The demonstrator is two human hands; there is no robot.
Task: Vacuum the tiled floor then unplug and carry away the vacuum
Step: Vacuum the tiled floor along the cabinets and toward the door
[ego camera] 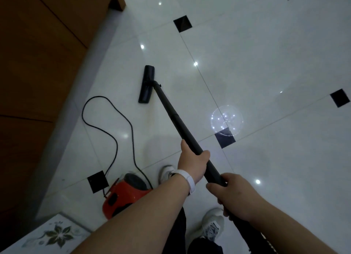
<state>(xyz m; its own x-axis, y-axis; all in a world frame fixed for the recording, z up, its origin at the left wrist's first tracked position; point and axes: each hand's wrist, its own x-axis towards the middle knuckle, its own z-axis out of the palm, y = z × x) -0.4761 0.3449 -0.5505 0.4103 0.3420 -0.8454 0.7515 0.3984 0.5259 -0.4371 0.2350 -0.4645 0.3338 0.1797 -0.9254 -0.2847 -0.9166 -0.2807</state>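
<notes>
Both hands are on the black wand [182,128] here. The left hand [192,163] sits further down the tube, fingers wrapped fully round it and thumb lying along the side, a white wristband [187,179] on that wrist. The right hand [234,195] grips the upper end, closed tight around it nearer the body. The wand runs diagonally up and to the left, ending in the flat black floor head [146,84], which lies on the white tiled floor [266,63] near the wooden wall panel [38,63].

The red vacuum body [123,194] sits on the tiles low on the left, partly hidden behind the left forearm. From it a black power cord [112,120] loops out over the floor in a wide curl, lying between the canister and the floor head, close to the sweep of the wand. Small black inset tiles [182,23] dot the floor. Two white trainers [211,227] show below the arms, one just beside the canister. A flower-patterned surface [55,234] fills the bottom left corner.
</notes>
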